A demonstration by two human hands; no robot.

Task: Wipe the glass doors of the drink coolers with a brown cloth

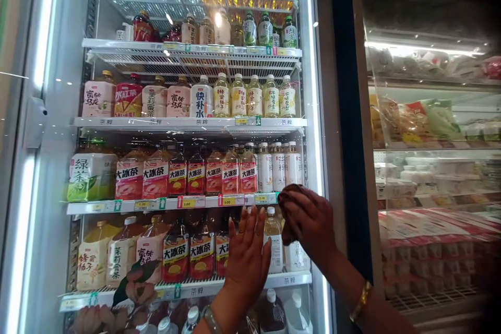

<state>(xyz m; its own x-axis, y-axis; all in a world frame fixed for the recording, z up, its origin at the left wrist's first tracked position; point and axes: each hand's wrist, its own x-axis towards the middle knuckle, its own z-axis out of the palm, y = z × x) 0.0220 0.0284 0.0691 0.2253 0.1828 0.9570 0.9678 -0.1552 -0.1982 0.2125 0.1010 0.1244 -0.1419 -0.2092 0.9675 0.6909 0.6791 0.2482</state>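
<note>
A glass door (188, 130) of a lit drinks cooler stands in front of me. My left hand (246, 250) lies flat against the glass with its fingers stretched upward and holds nothing. To its right, my right hand (313, 219) is closed around a dark brown cloth (287, 214), pressed to the door near its right side. Behind the glass, bottles of iced tea (201, 250) stand on the shelf beside my left hand. A clear bottle (273, 235) shows between my two hands.
Several shelves of bottled drinks (172, 99) fill the cooler. Bright light strips run down its left and right sides. A dark frame (348, 115) separates it from another chilled case on the right, holding bagged goods (442, 120) and stacked packs (426, 250). Pale reflections lie over the lower left glass.
</note>
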